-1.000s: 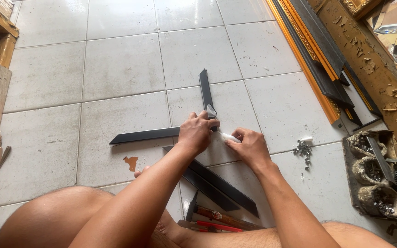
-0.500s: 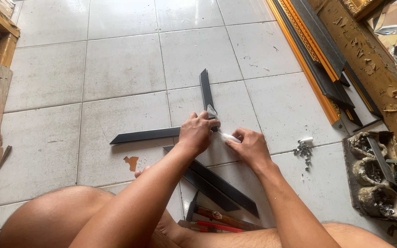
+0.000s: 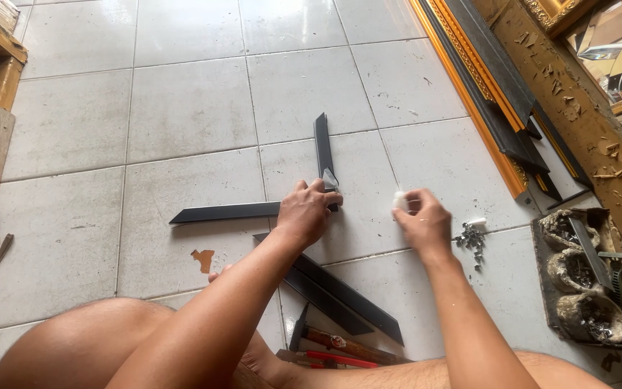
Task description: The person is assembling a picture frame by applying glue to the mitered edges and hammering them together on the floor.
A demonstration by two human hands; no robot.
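On the grey tiled floor, head view: two black frame mouldings are set corner to corner in an L. The horizontal moulding runs left from the joint; the upright moulding runs away from it, toward the top of the frame. The mitred corner is pressed down by the left hand, fingers curled over the joint, clenched on both pieces. A small white object is pinched between the fingertips of the right hand, held just right of the joint, apart from the mouldings; what it is cannot be told. Near the right hand, a small pile of metal fasteners is seen on the tile. Further right, a wooden tray with crusted bowls is placed. Spare black mouldings lie crossed near the knees, with a red-handled tool below them. Gold and black frame lengths are stacked at upper right.
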